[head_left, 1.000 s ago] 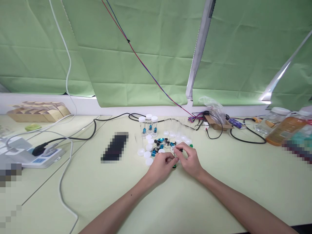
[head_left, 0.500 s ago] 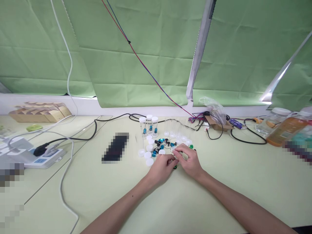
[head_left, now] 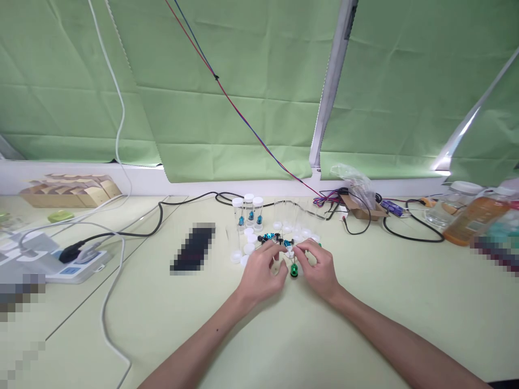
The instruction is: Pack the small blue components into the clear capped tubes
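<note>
My right hand [head_left: 318, 267] pinches the thin upper end of a small green-and-black part [head_left: 294, 270], which sits upright just below the fingertips. Whether it touches the table is unclear. To its left is my left hand [head_left: 263, 273], thumb and fingers parted, with nothing visible between them. Beyond the hands lies a loose pile of blue-and-black parts [head_left: 271, 236] with thin metal stems. Several white caps [head_left: 248, 248] lie left of the pile, some partly hidden by my left hand. Behind them, clear capped tubes [head_left: 248, 210] stand upright, each with a blue part inside.
More clear tubes [head_left: 284, 210] stand behind the pile. A dark pixelated slab [head_left: 193, 248] lies to the left, near a white power strip [head_left: 81, 267] with cables. Cardboard boxes [head_left: 68, 192] are at back left, an orange bottle [head_left: 478, 219] at right.
My left hand has drawn away to the left and its fingers have spread. The green-and-black part, mostly hidden before, now shows below my right fingertips. The view has shifted slightly.
</note>
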